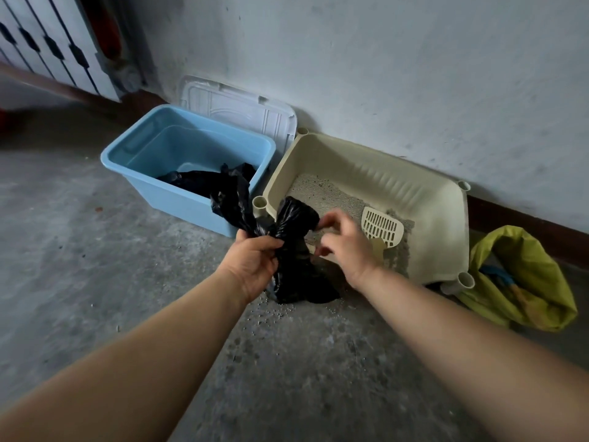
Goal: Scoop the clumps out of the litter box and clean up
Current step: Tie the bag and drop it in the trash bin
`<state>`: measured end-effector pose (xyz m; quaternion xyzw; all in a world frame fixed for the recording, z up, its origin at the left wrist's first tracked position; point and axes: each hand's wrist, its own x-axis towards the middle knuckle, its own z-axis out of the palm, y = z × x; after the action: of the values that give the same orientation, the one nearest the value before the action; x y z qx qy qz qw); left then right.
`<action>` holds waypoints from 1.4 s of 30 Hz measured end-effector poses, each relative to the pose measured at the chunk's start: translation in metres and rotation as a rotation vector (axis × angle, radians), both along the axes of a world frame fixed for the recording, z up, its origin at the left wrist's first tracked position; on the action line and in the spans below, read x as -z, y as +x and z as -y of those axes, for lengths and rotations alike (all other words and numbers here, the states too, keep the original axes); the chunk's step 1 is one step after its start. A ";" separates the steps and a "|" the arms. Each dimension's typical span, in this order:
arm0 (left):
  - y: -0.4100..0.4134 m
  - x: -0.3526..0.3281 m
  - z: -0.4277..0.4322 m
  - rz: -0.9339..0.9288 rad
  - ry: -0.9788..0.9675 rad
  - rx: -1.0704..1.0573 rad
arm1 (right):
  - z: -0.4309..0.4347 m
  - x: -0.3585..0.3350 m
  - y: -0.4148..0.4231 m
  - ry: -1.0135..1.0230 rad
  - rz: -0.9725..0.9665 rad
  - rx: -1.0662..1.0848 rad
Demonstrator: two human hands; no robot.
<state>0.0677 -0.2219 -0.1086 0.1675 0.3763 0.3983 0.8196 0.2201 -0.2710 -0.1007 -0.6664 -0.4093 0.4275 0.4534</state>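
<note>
A black plastic bag (294, 269) stands on the concrete floor in front of the cream litter box (424, 199). My left hand (255, 260) grips the bag's gathered neck, with one twisted end sticking up to the left. My right hand (347, 247) pinches the other black end near the box's front rim. Grey litter (322, 194) lies in the box. A cream slotted scoop (384, 228) rests in the litter, its handle partly hidden behind my right hand.
A blue plastic tub (159, 173) holding more black bags stands left of the litter box, its white lid (242, 106) leaning on the wall. A yellow-green sack (526, 282) slumps at the right. Spilled litter grains (274, 311) dot the floor by the bag.
</note>
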 end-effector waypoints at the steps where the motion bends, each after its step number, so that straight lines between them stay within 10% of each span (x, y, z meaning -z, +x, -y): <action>1: 0.000 -0.001 0.002 -0.010 0.012 -0.002 | -0.003 -0.010 0.002 0.054 -0.140 0.031; 6: 0.004 -0.003 0.003 -0.111 0.114 0.043 | -0.017 -0.020 0.001 0.097 0.374 -0.115; 13: 0.011 0.001 0.003 0.125 -0.014 -0.022 | -0.006 0.002 -0.005 -0.152 -0.030 0.006; 19: 0.008 0.006 0.003 0.215 -0.044 0.143 | -0.001 0.006 -0.010 -0.243 0.451 -0.217; 29: 0.011 0.000 0.001 -0.031 0.104 0.105 | -0.010 -0.011 0.012 0.661 1.000 -0.263; 31: 0.008 0.000 -0.001 0.002 0.107 0.093 | -0.011 -0.008 0.014 0.511 0.822 -0.231; 36: 0.006 0.002 -0.004 0.014 0.139 0.134 | -0.007 -0.008 0.002 -0.268 -0.636 0.069; 42: 0.006 0.004 -0.002 -0.181 0.255 0.236 | -0.008 -0.005 -0.002 -0.281 -0.307 0.037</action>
<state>0.0737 -0.2194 -0.1124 0.3478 0.3727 0.3271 0.7957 0.2179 -0.2628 -0.0954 -0.6575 -0.2596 0.5685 0.4209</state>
